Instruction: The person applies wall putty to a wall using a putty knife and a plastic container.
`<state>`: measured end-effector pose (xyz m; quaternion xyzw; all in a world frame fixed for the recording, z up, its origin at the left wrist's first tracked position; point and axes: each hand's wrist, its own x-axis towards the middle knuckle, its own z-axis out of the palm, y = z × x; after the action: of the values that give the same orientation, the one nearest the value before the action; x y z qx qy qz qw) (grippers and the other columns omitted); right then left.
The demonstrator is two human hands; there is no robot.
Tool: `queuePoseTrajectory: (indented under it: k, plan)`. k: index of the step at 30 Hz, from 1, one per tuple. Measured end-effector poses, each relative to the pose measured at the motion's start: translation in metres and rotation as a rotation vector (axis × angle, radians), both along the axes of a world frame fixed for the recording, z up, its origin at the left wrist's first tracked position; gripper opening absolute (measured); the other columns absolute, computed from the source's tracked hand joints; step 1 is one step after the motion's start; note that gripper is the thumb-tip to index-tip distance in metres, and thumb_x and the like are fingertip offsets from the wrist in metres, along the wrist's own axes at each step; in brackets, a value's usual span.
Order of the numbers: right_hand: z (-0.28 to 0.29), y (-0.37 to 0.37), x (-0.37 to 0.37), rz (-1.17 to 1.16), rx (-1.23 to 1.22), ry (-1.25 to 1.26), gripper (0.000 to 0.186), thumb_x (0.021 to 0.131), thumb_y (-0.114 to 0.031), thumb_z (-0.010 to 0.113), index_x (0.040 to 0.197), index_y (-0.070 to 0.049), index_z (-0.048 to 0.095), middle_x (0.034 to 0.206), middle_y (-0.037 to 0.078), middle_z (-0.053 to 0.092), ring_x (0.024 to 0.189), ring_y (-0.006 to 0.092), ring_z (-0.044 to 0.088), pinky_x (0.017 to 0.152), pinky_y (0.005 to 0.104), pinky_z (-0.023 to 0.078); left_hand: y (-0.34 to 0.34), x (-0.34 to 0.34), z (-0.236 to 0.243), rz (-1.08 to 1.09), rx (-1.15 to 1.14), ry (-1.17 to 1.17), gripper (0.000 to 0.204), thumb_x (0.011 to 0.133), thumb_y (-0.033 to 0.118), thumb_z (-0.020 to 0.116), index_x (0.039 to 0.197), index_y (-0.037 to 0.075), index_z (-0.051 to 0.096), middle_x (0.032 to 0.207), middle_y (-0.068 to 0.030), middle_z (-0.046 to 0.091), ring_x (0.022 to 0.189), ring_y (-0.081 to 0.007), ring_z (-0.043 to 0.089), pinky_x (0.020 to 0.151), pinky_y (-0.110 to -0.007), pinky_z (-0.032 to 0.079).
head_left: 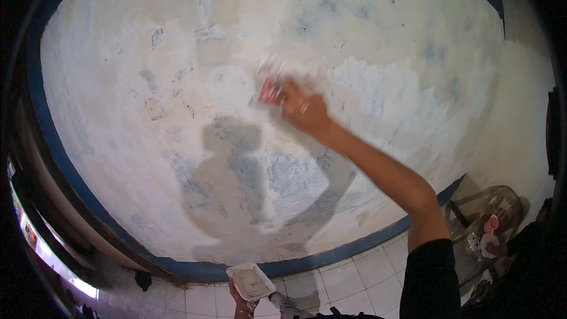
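My right arm reaches up to the wall [366,35], which is patchy white and cream with bluish-grey areas. In my right hand [306,108] is a red putty scraper [269,92], held against or very near the wall. Motion blurs the scraper's edge, so its exact contact cannot be made out. Low down, my left hand [238,302] grips a shallow white rectangular tray [251,279] by its left side. Whitish material coats the inside of the tray, and the fingers under it are partly hidden.
A blue border [195,270] frames the wall, above white floor tiles [342,280]. At the lower right, another person's hand [499,249] is near a pink cup [491,223] and a worn wooden chair [502,201]. A dark object [143,280] sits at the lower left.
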<state>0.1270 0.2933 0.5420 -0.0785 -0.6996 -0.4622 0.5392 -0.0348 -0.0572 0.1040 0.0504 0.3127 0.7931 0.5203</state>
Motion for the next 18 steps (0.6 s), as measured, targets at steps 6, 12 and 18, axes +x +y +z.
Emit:
queuePoseTrajectory:
  k: [6,12,18]
  plan:
    - [-0.049,-0.053,0.014,0.435,-0.743,-0.025,0.029,0.063,-0.004,0.061,0.092,-0.004,0.064,0.1,0.01,0.061,0.092,0.0245,0.06,0.079,0.0367,0.052,0.005,0.001,0.009,-0.028,-0.006,-0.007,0.068,0.078,0.061,0.043,0.127,0.014,0.045,0.118,-0.0108,0.053,0.103,-0.0342,0.053,0.085,-0.054,0.043]
    - [0.064,0.007,0.131,-0.137,-0.405,0.584,0.026,0.061,-0.006,0.063,0.086,-0.004,0.061,0.094,0.01,0.06,0.084,0.0263,0.058,0.062,0.0362,0.049,0.0,0.003,0.018,-0.046,-0.03,-0.027,0.068,0.078,0.061,0.043,0.127,0.014,0.045,0.118,-0.0102,0.053,0.102,-0.034,0.053,0.085,-0.054,0.043]
    - [-0.039,0.016,0.045,-0.016,-0.412,0.121,0.038,0.072,-0.016,0.057,0.109,-0.011,0.061,0.122,0.012,0.053,0.105,0.0292,0.055,0.099,0.0483,0.034,-0.012,-0.008,0.016,-0.016,-0.043,-0.009,0.068,0.077,0.061,0.043,0.126,0.015,0.045,0.118,-0.0096,0.053,0.102,-0.0338,0.053,0.085,-0.054,0.043]
